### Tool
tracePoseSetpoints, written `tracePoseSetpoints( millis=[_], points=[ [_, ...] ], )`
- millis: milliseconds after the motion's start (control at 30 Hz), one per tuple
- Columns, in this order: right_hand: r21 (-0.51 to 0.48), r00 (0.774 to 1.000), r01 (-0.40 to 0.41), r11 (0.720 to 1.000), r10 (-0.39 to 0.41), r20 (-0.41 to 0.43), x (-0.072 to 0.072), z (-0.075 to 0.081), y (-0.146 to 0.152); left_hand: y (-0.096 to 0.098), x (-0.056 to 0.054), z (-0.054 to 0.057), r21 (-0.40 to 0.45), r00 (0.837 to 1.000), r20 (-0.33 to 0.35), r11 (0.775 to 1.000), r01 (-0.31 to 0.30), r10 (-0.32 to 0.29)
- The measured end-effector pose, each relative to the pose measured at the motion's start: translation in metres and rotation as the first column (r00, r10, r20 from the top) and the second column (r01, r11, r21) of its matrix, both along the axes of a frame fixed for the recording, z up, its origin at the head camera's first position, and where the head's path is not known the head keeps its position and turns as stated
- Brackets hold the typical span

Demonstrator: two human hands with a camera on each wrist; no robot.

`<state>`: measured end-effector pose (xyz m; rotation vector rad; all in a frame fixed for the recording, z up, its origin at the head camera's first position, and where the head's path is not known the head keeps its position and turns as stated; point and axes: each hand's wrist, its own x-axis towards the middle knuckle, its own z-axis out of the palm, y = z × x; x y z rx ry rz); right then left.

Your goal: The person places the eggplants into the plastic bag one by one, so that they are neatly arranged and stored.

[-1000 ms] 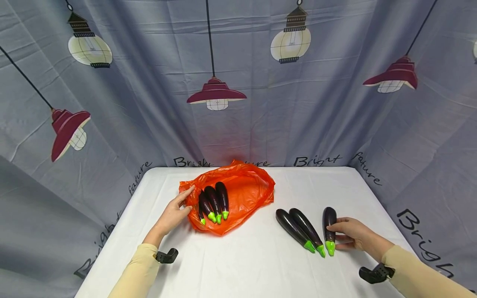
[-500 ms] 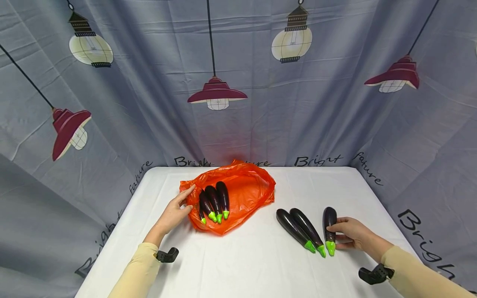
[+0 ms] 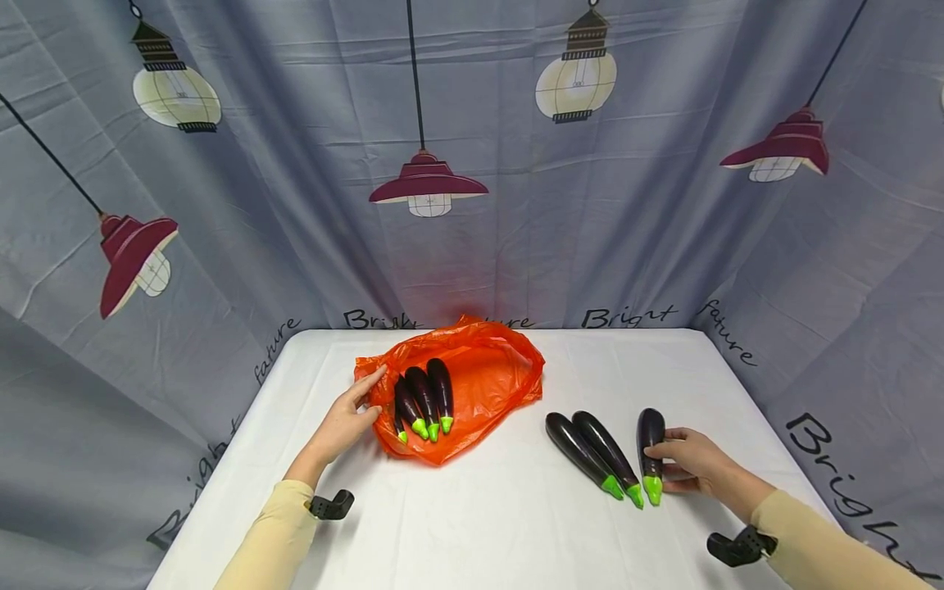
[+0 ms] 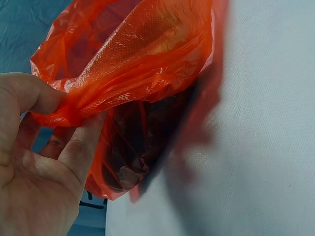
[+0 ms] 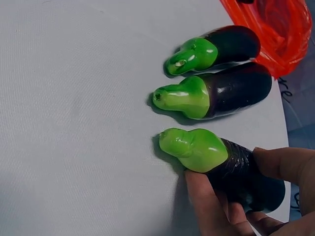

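My left hand [image 3: 345, 424] pinches the left edge of an orange-red plastic bag [image 3: 490, 393] between thumb and fingers, as the left wrist view shows up close. Several dark eggplants [image 3: 422, 392] with green stems lie inside the bag. At the right of the table my right hand [image 3: 693, 461] holds an eggplant [image 3: 651, 442] by its side, thumb on one flank and fingers on the other. In the right wrist view its green cap [image 5: 197, 149] points away from the palm. Two more eggplants lie side by side just left of it, the nearer one [image 3: 606, 447] and the farther one [image 3: 575, 447].
The white table [image 3: 472, 524] has its back edge against a grey-blue curtain [image 3: 501, 246] printed with lamps and lettering. A stretch of white cloth separates the bag from the two loose eggplants. Each wrist wears a black camera mount, such as the right one [image 3: 743, 545].
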<state>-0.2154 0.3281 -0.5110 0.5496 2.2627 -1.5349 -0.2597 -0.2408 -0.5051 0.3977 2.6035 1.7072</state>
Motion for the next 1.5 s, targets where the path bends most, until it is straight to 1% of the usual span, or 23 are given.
tracePoseSetpoints(
  millis=[200, 467, 567, 667, 867, 933, 1000, 1133, 1167, 1233, 1367, 1500],
  points=[
    [0.026, 1.0, -0.001, 1.0, 0.002, -0.021, 0.0, -0.004, -0.001, -0.001, 0.0, -0.001, 0.0, 1.0, 0.002, 1.0, -0.004, 0.004],
    [0.013, 0.999, 0.008, 1.0, -0.007, -0.04, 0.0, -0.003, 0.001, -0.002, 0.0, -0.001, -0.001, 1.0, -0.007, 1.0, 0.003, -0.003],
    [0.001, 0.998, 0.014, 1.0, -0.014, -0.055, -0.002, 0.001, 0.002, -0.002, 0.0, -0.001, -0.005, 1.0, -0.009, 1.0, 0.004, -0.004],
    [-0.026, 0.997, 0.024, 0.999, -0.026, -0.071, -0.005, 0.009, 0.003, -0.002, 0.0, -0.001, -0.006, 1.0, -0.008, 1.0, 0.003, -0.003],
    [-0.045, 0.992, 0.037, 0.998, -0.042, -0.122, -0.017, 0.026, 0.002, -0.002, 0.0, -0.001, -0.01, 1.0, -0.003, 1.0, -0.007, 0.007],
    [-0.055, 0.989, 0.023, 0.998, -0.03, -0.145, -0.021, 0.032, 0.001, -0.002, 0.001, -0.001, -0.005, 1.0, -0.004, 1.0, -0.012, 0.012],
    [-0.068, 0.984, 0.003, 0.998, -0.015, -0.175, -0.025, 0.037, -0.001, 0.001, 0.005, 0.006, -0.003, 1.0, 0.001, 1.0, -0.017, 0.017],
    [-0.075, 0.97, -0.039, 0.996, 0.02, -0.243, -0.032, 0.046, -0.008, 0.001, 0.005, 0.006, 0.001, 1.0, 0.004, 1.0, -0.02, 0.02],
    [-0.076, 0.965, -0.05, 0.996, 0.029, -0.26, -0.033, 0.048, -0.01, 0.001, 0.005, 0.006, -0.001, 1.0, 0.004, 1.0, -0.018, 0.018],
    [-0.074, 0.957, -0.068, 0.995, 0.044, -0.286, -0.037, 0.051, -0.015, -0.003, 0.002, 0.0, -0.003, 1.0, -0.003, 1.0, -0.014, 0.014],
    [-0.073, 0.941, -0.097, 0.993, 0.068, -0.331, -0.043, 0.055, -0.026, -0.003, 0.002, 0.001, -0.006, 1.0, -0.007, 1.0, -0.011, 0.011],
    [-0.077, 0.928, -0.107, 0.991, 0.072, -0.367, -0.051, 0.056, -0.037, -0.003, 0.001, 0.0, -0.005, 1.0, -0.012, 1.0, -0.012, 0.012]
  ],
)
